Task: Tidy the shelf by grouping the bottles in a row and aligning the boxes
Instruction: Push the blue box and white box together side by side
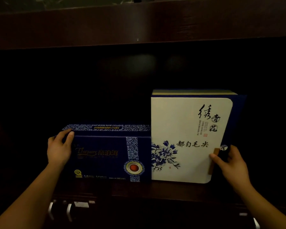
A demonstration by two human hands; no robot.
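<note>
Two gift boxes stand side by side on a dark wooden shelf (172, 190), their sides touching. The low dark blue box (109, 156) with gold lettering and a red round emblem is on the left. My left hand (59, 147) grips its upper left corner, thumb on the front face. The taller white box (186, 139) with blue flowers and black calligraphy stands on the right. My right hand (229, 162) holds its right edge near a brown clasp, thumb pressed on the white front. No bottles are visible.
The shelf cavity behind and to the left of the boxes is very dark. A dark wooden board (139, 27) runs overhead. Below the shelf edge, metal handles (68, 210) glint at lower left.
</note>
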